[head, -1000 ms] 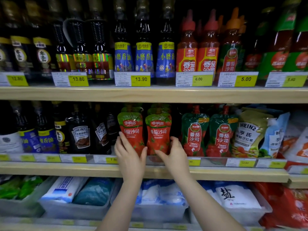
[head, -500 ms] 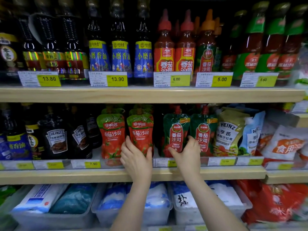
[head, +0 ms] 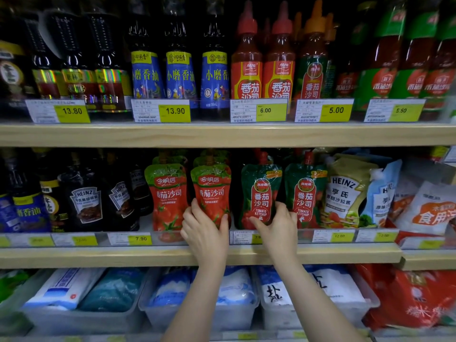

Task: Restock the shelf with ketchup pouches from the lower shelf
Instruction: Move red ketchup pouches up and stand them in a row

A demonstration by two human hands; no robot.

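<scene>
We face a shop shelving unit of three pale wooden boards; the middle shelf [head: 98, 256] carries the task's goods, the upper shelf [head: 222, 134] bears tall bottles, and below sit clear plastic bins [head: 202, 314] of white and blue bagged goods. Along the upper board stand dark bottles, three blue-labelled oil bottles [head: 181, 77] and red-capped ketchup bottles [head: 246, 67], each row fronted by yellow price tags [head: 175, 111]. On the middle board, from our left, stand dark Heinz sauce bottles [head: 85, 203], two red ketchup pouches, two green ketchup pouches, and a yellow Heinz salad-dressing pouch [head: 345, 191], all upright behind a clear front rail. The left hand [head: 204, 230] grips the lower part of the right-hand red pouch [head: 212, 191], thumb on one edge and fingers wrapped round the other; its neighbour, the left-hand red pouch [head: 167, 196], stands just beside it, untouched. The right hand [head: 277, 224] pinches the base of the left green pouch [head: 260, 193], thumb on its front and a finger reaching up between it and the second green pouch [head: 304, 193]. Further pouches stand behind the front row, but their number is hidden. The right edge is blurred, so the bags there are hard to read, and the tags behind the hands are partly covered.
</scene>
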